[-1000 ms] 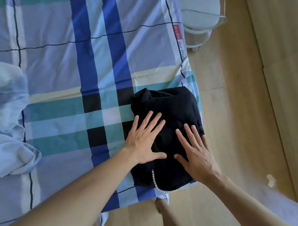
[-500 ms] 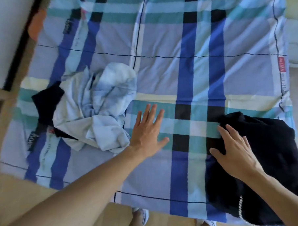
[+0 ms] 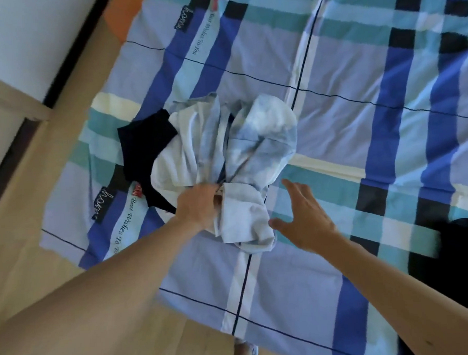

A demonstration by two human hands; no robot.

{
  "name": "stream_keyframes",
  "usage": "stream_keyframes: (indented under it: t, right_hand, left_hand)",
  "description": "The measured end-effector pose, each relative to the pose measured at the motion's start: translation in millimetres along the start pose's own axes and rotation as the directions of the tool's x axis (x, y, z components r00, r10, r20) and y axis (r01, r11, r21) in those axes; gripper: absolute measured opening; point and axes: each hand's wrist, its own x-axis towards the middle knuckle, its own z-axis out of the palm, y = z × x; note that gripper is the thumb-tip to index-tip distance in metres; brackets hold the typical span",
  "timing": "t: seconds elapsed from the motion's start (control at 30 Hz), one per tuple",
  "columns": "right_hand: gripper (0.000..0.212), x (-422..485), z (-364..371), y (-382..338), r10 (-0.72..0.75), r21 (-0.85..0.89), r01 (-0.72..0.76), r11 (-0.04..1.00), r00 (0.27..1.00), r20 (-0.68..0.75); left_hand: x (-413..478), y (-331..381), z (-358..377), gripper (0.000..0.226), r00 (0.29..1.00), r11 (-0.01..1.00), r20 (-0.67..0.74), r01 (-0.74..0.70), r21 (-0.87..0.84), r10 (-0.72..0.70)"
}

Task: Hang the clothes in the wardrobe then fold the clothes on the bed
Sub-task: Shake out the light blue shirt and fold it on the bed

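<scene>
The left hand (image 3: 199, 205) has its fingers curled into a bunched part of the pale blue and white garment (image 3: 242, 150), gripping it where the cloth gathers near the pile's lower middle. The right hand (image 3: 305, 219) is spread flat with straight fingers and holds nothing. Its thumb lies just beside the garment's lowest fold, and whether it touches is unclear.

The garment sits crumpled in a heap on the bed (image 3: 359, 134), left of the sheet's central seam. A dark navy garment (image 3: 146, 149) lies partly under the heap, sticking out on its left side toward the bed's edge. A black garment (image 3: 456, 264) rests well apart at the right edge of view, blurred, on the near side of the bed.

The plaid sheet carries printed label strips near the dark navy garment. Wooden floor (image 3: 23, 240) runs along the left and near sides, and a white wall (image 3: 20, 39) with a dark strip stands at upper left.
</scene>
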Motion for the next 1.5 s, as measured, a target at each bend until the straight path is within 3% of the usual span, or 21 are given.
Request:
stream_keyframes:
  t: [0.1,0.17,0.3,0.37,0.43,0.5,0.57,0.67,0.73,0.83,1.0,1.07,1.17,1.27,1.33,1.4,1.5]
  right_hand:
    - [0.125,5.9,13.7,-17.8,-0.152,0.027,0.150,0.988,0.985,0.084]
    - [0.123,7.0,21.0,-22.6,-0.204,0.062,0.199,0.978,0.975,0.086]
    - [0.032,-1.4,10.9,-16.4,-0.069,0.161,0.091,0.983,0.989,-0.132]
    - [0.024,-15.5,-10.5,-18.2,-0.032,0.337,0.077,0.938,0.990,-0.137]
    - [0.048,-34.5,-43.7,-32.4,-0.081,0.499,0.132,0.857,0.989,-0.123]
    - [0.037,-61.2,-87.1,-58.3,-0.161,0.554,0.197,0.809,0.980,-0.114]
    - [0.028,-98.4,-145.6,-92.8,-0.222,0.600,0.263,0.755,0.965,-0.143]
    - [0.031,-146.5,-241.4,-144.0,-0.250,0.624,0.358,0.695,0.934,-0.257]
    - [0.033,-188.5,-310.2,-179.8,-0.262,0.616,0.415,0.670,0.908,-0.326]
    - [0.054,-245.0,-397.0,-228.3,-0.260,0.602,0.476,0.642,0.873,-0.413]
    - [0.022,-339.2,-510.3,-302.1,-0.196,0.572,0.559,0.600,0.796,-0.572]
    - [0.020,-383.9,-545.5,-316.7,-0.232,0.502,0.601,0.622,0.753,-0.615]
    - [0.013,-432.0,-581.3,-315.5,-0.267,0.383,0.660,0.647,0.666,-0.697]
    - [0.050,-477.7,-590.6,-290.5,-0.299,0.316,0.689,0.653,0.617,-0.728]
    - [0.069,-492.7,-577.9,-271.5,-0.280,0.304,0.655,0.692,0.632,-0.723]
    - [0.066,-498.0,-559.3,-253.8,-0.280,0.318,0.622,0.715,0.672,-0.685]
    - [0.055,-498.1,-529.4,-236.8,-0.199,0.350,0.548,0.759,0.708,-0.678]
  left_hand:
    - [-26.1,34.2,-5.1,0.023,0.994,0.935,-0.032,-0.109,-0.337,0.104]
    - [-48.7,59.7,-16.4,0.023,0.983,0.856,-0.056,-0.181,-0.485,0.176]
    - [-78.9,73.1,-45.2,0.029,0.980,0.752,-0.040,-0.173,-0.635,0.193]
    - [-90.4,69.2,-61.7,0.038,0.983,0.815,-0.034,-0.169,-0.555,0.180]
    - [-98.4,70.0,-79.8,0.049,0.986,0.902,-0.063,-0.167,-0.399,0.155]
    - [-102.1,78.9,-105.5,0.051,0.982,0.919,-0.135,-0.173,-0.354,0.133]
    - [-107.3,99.7,-151.0,0.049,0.965,0.888,-0.233,-0.208,-0.411,0.119]
    - [-116.5,135.2,-235.0,0.044,0.944,0.813,-0.325,-0.232,-0.534,0.056]
    - [-130.5,162.0,-299.2,0.045,0.926,0.814,-0.376,-0.239,-0.530,0.027]
    - [-159.0,203.4,-384.5,0.034,0.912,0.799,-0.410,-0.265,-0.539,0.026]
    - [-237.2,282.4,-516.0,0.009,0.886,0.640,-0.431,-0.432,-0.635,0.171]
    - [-266.6,307.9,-570.3,0.018,0.849,0.633,-0.504,-0.481,-0.607,0.163]
    - [-291.9,336.4,-640.8,0.011,0.801,0.569,-0.594,-0.522,-0.635,0.073]
    - [-323.9,368.4,-706.4,0.012,0.770,0.525,-0.638,-0.553,-0.647,0.025]
    - [-338.8,388.8,-736.6,0.017,0.751,0.481,-0.660,-0.586,-0.653,0.020]
    - [-355.6,414.0,-753.0,0.016,0.725,0.457,-0.685,-0.633,-0.625,0.069]
    - [-379.0,447.3,-760.2,0.018,0.674,0.526,-0.723,-0.674,-0.519,0.152]
